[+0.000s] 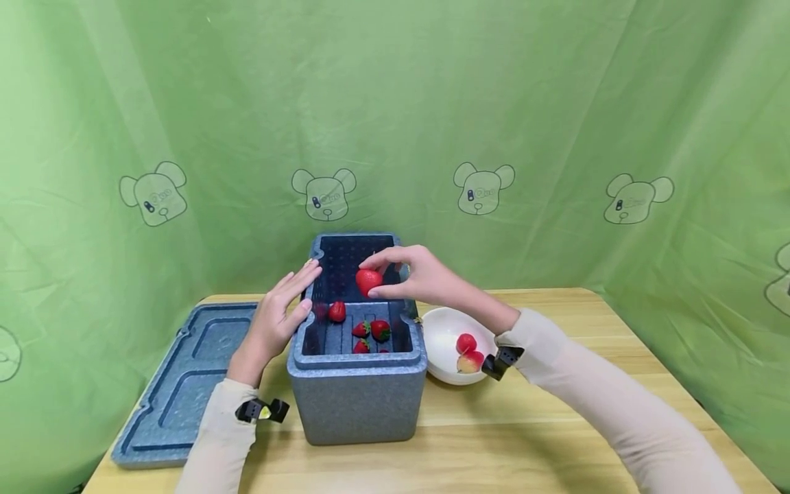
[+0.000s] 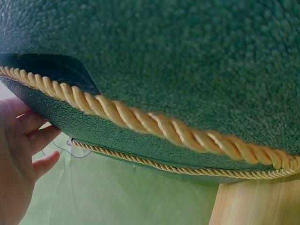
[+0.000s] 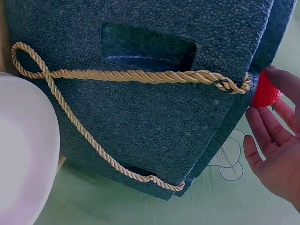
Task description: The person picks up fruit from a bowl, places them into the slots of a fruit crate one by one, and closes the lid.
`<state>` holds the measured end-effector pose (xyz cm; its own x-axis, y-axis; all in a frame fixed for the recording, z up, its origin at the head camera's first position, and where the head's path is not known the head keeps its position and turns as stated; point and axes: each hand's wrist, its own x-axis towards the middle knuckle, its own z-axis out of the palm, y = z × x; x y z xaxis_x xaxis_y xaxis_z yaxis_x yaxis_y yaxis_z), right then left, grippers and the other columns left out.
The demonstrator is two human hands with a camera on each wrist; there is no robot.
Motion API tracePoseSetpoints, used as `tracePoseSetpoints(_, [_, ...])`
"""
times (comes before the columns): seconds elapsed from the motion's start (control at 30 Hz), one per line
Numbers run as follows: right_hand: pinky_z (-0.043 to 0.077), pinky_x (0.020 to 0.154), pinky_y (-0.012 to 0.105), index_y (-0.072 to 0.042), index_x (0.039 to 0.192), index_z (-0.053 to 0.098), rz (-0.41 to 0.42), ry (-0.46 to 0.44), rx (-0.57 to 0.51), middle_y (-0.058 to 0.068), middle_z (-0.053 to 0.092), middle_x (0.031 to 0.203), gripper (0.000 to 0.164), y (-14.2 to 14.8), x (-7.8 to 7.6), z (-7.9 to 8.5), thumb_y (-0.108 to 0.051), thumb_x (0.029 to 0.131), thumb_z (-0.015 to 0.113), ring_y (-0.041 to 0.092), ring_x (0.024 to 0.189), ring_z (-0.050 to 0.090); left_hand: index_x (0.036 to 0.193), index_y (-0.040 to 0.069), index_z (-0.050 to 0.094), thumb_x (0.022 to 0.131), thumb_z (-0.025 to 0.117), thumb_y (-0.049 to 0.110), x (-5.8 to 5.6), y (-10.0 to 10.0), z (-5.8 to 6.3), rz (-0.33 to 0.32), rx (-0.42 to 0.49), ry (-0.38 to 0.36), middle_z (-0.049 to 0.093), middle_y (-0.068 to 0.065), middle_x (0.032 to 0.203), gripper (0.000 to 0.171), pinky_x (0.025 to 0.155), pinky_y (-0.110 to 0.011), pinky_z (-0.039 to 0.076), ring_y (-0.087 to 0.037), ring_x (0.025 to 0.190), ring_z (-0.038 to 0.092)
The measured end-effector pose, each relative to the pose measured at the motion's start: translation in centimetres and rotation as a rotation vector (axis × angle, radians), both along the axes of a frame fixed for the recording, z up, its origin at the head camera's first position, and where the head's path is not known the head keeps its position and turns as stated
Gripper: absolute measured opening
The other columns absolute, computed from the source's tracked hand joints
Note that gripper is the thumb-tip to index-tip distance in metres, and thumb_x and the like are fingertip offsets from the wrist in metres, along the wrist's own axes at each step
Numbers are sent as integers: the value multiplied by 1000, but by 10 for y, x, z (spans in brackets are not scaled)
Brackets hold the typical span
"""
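Head view: pinching 1 strawberry (image 1: 369, 282) in the right hand (image 1: 422, 277) above the open box (image 1: 358, 408), seemingly lightly to avoid bruising, while resting the left hand (image 1: 278, 319), straight-fingered and gripping nothing, against its left rim (image 1: 300, 345), probably for steadiness, with 2 fruits (image 1: 466, 343) in the bowl (image 1: 439, 343).

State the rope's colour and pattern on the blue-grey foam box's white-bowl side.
Golden-tan twisted rope, diagonal strands; best in the right wrist view.

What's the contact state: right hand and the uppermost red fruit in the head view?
Touching. The head view shows it: the right hand pinches the red fruit between thumb and fingers, with no visible gap.
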<state>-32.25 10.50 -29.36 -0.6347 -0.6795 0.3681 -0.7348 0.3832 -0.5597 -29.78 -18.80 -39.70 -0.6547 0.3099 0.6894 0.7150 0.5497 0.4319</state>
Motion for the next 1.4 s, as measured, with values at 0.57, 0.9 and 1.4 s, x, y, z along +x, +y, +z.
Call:
tracePoseSetpoints(0.57, [56,94,38,-10,121,75,60,58,157,6,75,120,39,-10,0,6,-18,83,84,19,106,67,151,10,52,99,47,25,1,0,0,2,-2,-6,46,-12,159,54,121,-60,28,-33,146,45])
tracePoseSetpoints(0.9, [53,106,42,-8,129,69,71,71,190,9,70,131,47,-14,0,5,-19,86,82,25,124,63,150,9,52,99,47,25,2,0,1,8,-8,-11,46,-13,158,54,122,-59,28,-33,146,46])
tracePoseSetpoints(1.4, [51,108,45,-10,128,70,49,116,138,8,70,131,46,-8,-3,8,-22,85,82,26,126,63,151,9,51,99,47,25,2,0,2,8,-8,-6,45,-13,159,54,121,-60,28,-34,146,45])
